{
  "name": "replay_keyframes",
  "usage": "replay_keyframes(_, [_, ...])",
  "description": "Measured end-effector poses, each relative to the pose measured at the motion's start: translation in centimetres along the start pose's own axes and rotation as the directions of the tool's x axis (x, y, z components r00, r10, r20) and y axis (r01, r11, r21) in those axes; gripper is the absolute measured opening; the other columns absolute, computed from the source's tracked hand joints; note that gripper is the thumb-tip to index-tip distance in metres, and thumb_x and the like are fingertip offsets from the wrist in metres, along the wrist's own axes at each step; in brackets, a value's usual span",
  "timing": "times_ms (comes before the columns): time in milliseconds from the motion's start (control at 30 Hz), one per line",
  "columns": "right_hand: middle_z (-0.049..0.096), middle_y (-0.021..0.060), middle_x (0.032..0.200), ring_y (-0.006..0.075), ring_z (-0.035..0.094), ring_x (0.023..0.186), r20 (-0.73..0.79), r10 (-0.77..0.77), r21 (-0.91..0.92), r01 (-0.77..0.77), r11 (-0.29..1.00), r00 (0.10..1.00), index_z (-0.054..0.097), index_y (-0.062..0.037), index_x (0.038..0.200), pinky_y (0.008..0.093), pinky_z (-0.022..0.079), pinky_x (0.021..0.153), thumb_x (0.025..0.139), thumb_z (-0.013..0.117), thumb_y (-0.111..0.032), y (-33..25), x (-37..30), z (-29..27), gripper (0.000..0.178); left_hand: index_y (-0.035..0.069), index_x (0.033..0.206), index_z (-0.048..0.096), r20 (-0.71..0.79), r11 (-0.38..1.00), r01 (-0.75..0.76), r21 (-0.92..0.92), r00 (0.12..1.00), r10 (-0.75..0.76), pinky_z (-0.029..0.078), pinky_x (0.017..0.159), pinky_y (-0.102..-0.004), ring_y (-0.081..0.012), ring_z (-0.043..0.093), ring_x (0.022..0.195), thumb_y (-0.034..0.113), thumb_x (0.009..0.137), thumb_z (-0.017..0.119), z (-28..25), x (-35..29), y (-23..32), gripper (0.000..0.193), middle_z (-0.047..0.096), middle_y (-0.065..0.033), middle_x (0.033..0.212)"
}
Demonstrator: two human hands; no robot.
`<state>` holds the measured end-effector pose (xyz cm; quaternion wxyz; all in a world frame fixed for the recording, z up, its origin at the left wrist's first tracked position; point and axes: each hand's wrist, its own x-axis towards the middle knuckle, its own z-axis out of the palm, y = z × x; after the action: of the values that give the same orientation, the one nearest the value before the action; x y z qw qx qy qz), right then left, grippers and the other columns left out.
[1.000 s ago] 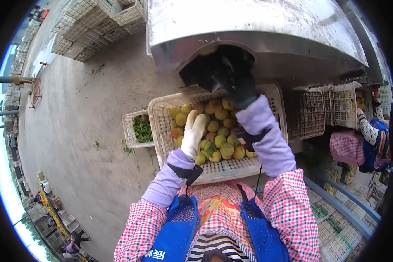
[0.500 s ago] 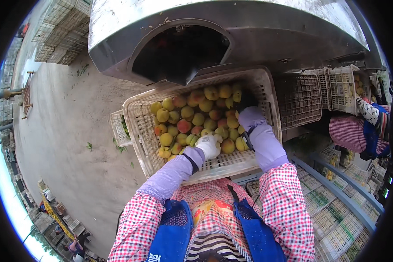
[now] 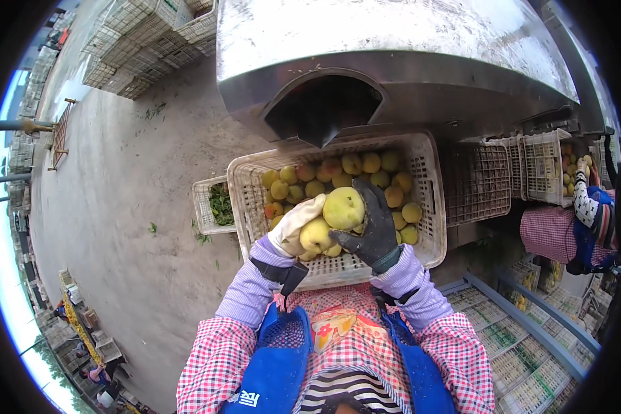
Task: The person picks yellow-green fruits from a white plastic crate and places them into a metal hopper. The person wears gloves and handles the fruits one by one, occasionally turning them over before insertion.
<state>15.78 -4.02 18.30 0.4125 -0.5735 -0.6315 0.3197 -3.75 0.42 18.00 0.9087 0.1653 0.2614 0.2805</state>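
Note:
A large white plastic crate with slatted walls stands before me, with many yellow and reddish peaches in it. Above its near part I hold up two peaches. My left hand, in a white glove, is closed around a yellow peach. In a dark glove, my right hand grips a bigger yellow-green peach, its thumb underneath. The two fruits touch, and the left fingertips reach the bigger one. The hands hide the fruit in the middle of the crate.
A metal machine with a dark chute opening overhangs the crate's far side. Left of it sits a small crate of green leaves. At right are more crates, a co-worker and a blue rail.
Both hands have come up out of the fruit pile and closer together, now each with a peach. The view has shifted, so the crate and machine appear farther right and lower.

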Motion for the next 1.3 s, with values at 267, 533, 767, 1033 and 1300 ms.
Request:
replay_keyframes(267, [0.057,0.0207,0.133,0.0411,0.062,0.111,-0.293,-0.388,-0.495,0.209,0.843,0.874,0.058,-0.0032,0.133,0.0485,0.052,0.092,0.065,0.091,-0.043,-1.9,9.4,3.2,0.086,0.0,0.144,0.05,-0.19,0.948,-0.299,0.11,0.93,0.315,0.058,0.084,-0.0365,-0.025,0.069,0.103,0.043,0.104,0.054,2.2,-1.1,4.2,0.059,0.066,-0.0166,0.126])
replay_keyframes(533, [0.058,0.0215,0.135,0.0389,0.06,0.117,-0.061,0.097,-0.071,-0.101,0.992,0.993,0.057,-0.0032,0.136,0.0519,0.047,0.099,0.068,0.089,-0.048,1.4,16.8,5.4,0.087,0.002,0.144,0.05,-0.269,0.928,-0.28,-0.244,0.939,0.213,0.058,0.088,-0.0406,-0.0255,0.066,0.108,0.045,0.105,0.052,-0.9,-0.7,2.4,0.058,0.063,-0.0181,0.13])
replay_keyframes(767, [0.054,0.0225,0.143,0.0468,0.044,0.137,0.052,-0.362,-0.239,0.363,0.9,0.931,0.055,-0.0008,0.138,0.0609,0.032,0.112,0.067,0.083,-0.062,-1.6,6.7,3.4,0.098,0.002,0.14,0.051,-0.017,0.888,-0.175,-0.426,0.982,0.185,0.051,0.105,-0.0369,-0.026,0.065,0.116,0.045,0.105,0.049,-2.0,0.2,2.4,0.055,0.063,-0.0131,0.133])
replay_keyframes(1033, [0.062,0.0193,0.125,0.0464,0.054,0.121,-0.222,-0.293,-0.453,0.168,0.876,0.93,0.061,-0.0026,0.127,0.0565,0.042,0.102,0.074,0.083,-0.042,0.9,12.3,5.9,0.07,0.002,0.156,0.032,-0.133,0.957,-0.273,-0.093,0.956,0.26,0.037,0.113,-0.0422,-0.0288,0.049,0.132,0.061,0.104,0.034,-1.5,0.7,2.3,0.078,0.049,-0.0165,0.146])
replay_keyframes(1300, [0.068,0.0197,0.122,0.0386,0.065,0.113,-0.047,-0.059,-0.077,0.056,0.996,0.997,0.06,-0.0012,0.132,0.0466,0.052,0.097,0.089,0.075,-0.03,-0.9,16.2,1.8,0.054,0.008,0.148,0.047,-0.578,0.988,-0.133,0.077,0.802,0.153,0.042,0.103,-0.0407,-0.0217,0.053,0.12,0.053,0.101,0.055,-4.6,3.0,-0.4,0.065,0.054,-0.0089,0.134])
